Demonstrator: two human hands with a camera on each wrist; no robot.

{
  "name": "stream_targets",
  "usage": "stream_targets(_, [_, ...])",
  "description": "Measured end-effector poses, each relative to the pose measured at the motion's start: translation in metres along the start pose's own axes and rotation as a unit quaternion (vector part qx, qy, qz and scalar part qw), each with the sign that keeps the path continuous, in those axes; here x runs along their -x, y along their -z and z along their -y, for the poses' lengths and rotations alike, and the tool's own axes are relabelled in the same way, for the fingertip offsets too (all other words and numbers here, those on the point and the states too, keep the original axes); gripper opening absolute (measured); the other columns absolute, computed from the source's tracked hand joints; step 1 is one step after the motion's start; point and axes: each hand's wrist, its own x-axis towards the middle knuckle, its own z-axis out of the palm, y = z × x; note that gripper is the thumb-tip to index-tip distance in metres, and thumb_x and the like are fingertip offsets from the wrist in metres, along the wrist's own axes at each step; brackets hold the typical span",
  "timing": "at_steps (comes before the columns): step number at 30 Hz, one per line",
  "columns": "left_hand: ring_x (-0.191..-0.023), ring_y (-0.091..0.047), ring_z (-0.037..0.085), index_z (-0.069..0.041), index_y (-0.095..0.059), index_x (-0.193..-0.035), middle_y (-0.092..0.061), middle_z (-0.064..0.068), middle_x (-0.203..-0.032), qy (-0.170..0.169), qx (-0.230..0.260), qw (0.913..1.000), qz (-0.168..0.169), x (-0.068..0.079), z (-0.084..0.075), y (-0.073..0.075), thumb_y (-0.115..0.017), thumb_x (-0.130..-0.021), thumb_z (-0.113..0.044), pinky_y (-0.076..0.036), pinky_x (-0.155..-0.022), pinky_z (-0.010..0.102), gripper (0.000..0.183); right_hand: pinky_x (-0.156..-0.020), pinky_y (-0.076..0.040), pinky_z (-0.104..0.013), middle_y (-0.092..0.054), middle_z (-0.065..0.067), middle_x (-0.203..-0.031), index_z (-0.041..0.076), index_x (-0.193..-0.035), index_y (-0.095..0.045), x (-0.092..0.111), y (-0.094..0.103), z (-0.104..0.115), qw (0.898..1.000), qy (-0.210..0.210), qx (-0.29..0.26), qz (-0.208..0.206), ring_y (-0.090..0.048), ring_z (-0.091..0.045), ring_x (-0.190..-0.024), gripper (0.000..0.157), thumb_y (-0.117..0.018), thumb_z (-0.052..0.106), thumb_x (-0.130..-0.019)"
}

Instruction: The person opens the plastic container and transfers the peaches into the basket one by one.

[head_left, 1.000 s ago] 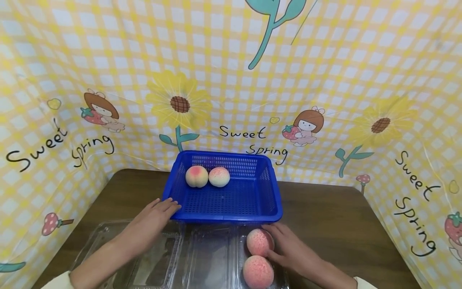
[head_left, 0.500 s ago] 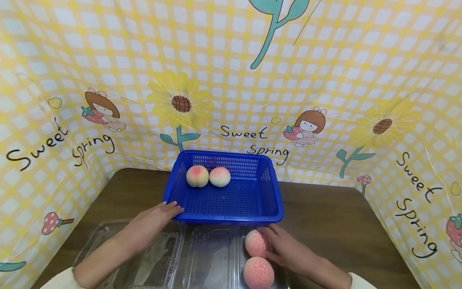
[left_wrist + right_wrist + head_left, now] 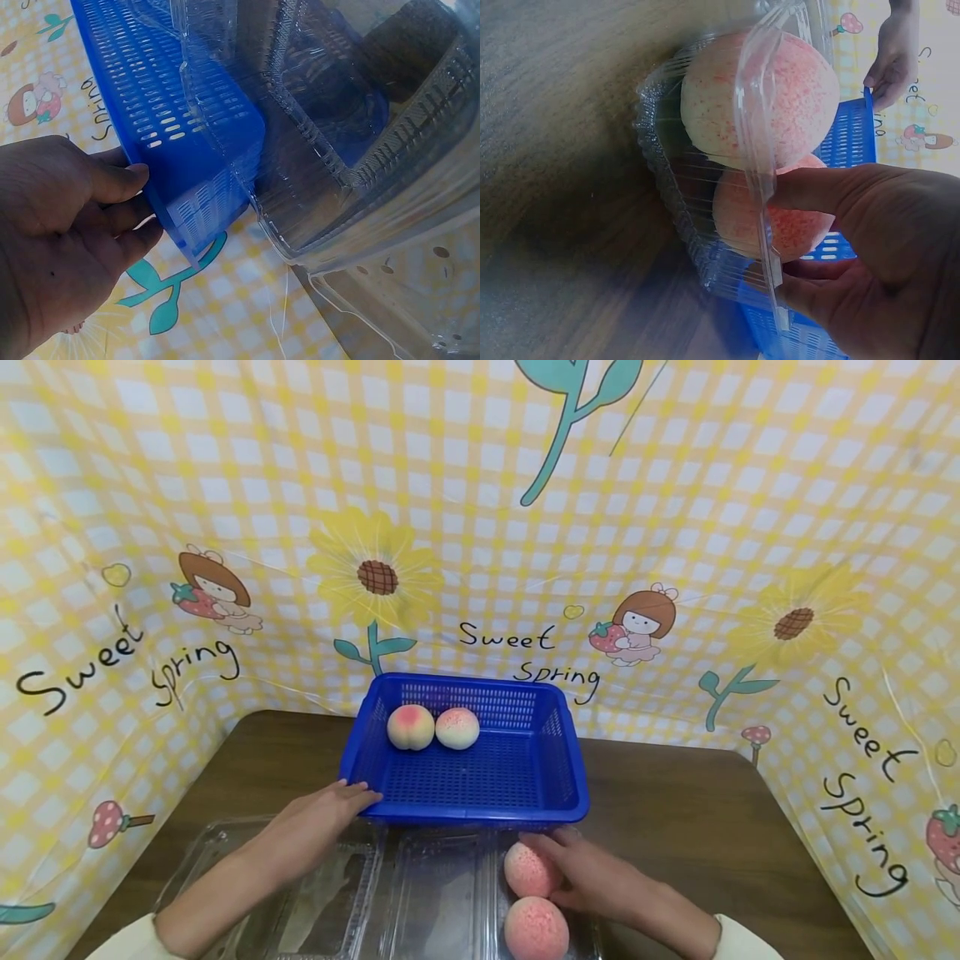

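In the head view my left hand (image 3: pixel 318 820) is at the near left corner of a blue plastic basket (image 3: pixel 480 812). The left wrist view shows its thumb and fingers pinching the basket's rim. Two pale peaches with pink blush, the left peach (image 3: pixel 410 728) and the right peach (image 3: pixel 457 728), sit at the back of the basket. My right hand (image 3: pixel 603 875) grips the far peach (image 3: pixel 527 870) in a clear plastic container (image 3: pixel 694 255), thumb on one side and fingers on the other. A near peach (image 3: pixel 536 930) lies in front of it in the same container.
A clear plastic panel (image 3: pixel 435 893) lies left of the peaches, and another clear container (image 3: pixel 330 889) is under my left forearm. Everything stands on a brown wooden table (image 3: pixel 675 802). A yellow checked cloth (image 3: pixel 480 527) hangs behind and at both sides.
My right hand and the far peach have shifted slightly left and nearer. My left hand has slid a little nearer along the basket's rim. The basket peaches stay in place.
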Motion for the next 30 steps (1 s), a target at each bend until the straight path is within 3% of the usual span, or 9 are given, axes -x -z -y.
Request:
stream_targets(5, [-0.122,-0.053,0.045,-0.006,-0.06,-0.127,-0.058,0.021,-0.132,-0.003,0.004,1.0,0.006,0.0,-0.001,0.0,-0.061,-0.07,0.025,-0.054,-0.085,0.051,0.065,-0.081,-0.053,-0.026,-0.048,-0.001,-0.127,0.021,-0.138,-0.044,-0.001,-0.001,-0.001,1.0,-0.012,0.003,0.006,-0.049,-0.011,-0.104,0.06,-0.072,0.03,-0.085])
stream_targets(12, [-0.12,-0.053,0.046,-0.005,-0.06,-0.126,-0.058,0.022,-0.132,-0.008,0.005,1.0,0.001,0.0,0.0,0.001,-0.065,-0.067,0.024,-0.055,-0.083,0.051,0.066,-0.086,-0.055,-0.03,-0.051,-0.005,-0.129,0.012,-0.134,-0.045,-0.002,0.0,-0.003,1.0,-0.011,0.02,-0.007,-0.053,-0.01,-0.105,0.068,-0.079,0.027,-0.077])
stream_targets(15, [-0.121,-0.053,0.046,-0.005,-0.06,-0.126,-0.058,0.022,-0.132,-0.007,0.008,0.9999,0.001,0.0,0.0,0.001,-0.065,-0.067,0.024,-0.055,-0.083,0.051,0.066,-0.087,-0.054,-0.029,-0.052,-0.002,-0.129,0.013,-0.134,-0.045,0.001,0.0,-0.005,1.0,-0.006,0.019,-0.011,-0.052,-0.008,-0.104,0.066,-0.078,0.029,-0.079])
stream_targets(19, [-0.121,-0.053,0.046,-0.004,-0.06,-0.126,-0.058,0.022,-0.132,-0.008,0.01,0.9999,-0.001,0.0,0.0,0.0,-0.064,-0.067,0.025,-0.054,-0.085,0.051,0.066,-0.086,-0.054,-0.028,-0.052,0.002,-0.128,0.015,-0.134,-0.046,0.008,-0.002,-0.005,0.999,-0.002,0.027,-0.032,-0.053,-0.006,-0.101,0.066,-0.078,0.031,-0.079])
stream_targets(25, [-0.12,-0.055,0.044,-0.005,-0.061,-0.125,-0.059,0.021,-0.13,-0.011,0.002,0.9999,0.002,-0.001,0.0,0.001,-0.064,-0.067,0.024,-0.056,-0.082,0.048,0.065,-0.083,-0.054,-0.027,-0.054,0.013,-0.116,0.022,-0.133,-0.048,0.019,0.002,-0.003,0.996,-0.039,0.032,-0.075,-0.053,-0.001,-0.096,0.073,-0.083,0.034,-0.07])
stream_targets(30, [-0.12,-0.055,0.044,-0.006,-0.061,-0.126,-0.059,0.021,-0.131,-0.008,0.0,0.9999,0.008,-0.001,0.0,0.003,-0.065,-0.068,0.023,-0.056,-0.081,0.048,0.064,-0.085,-0.055,-0.03,-0.056,0.009,-0.116,0.021,-0.131,-0.049,0.026,0.011,0.001,0.993,-0.04,0.05,-0.097,-0.055,-0.004,-0.102,0.075,-0.085,0.035,-0.066])
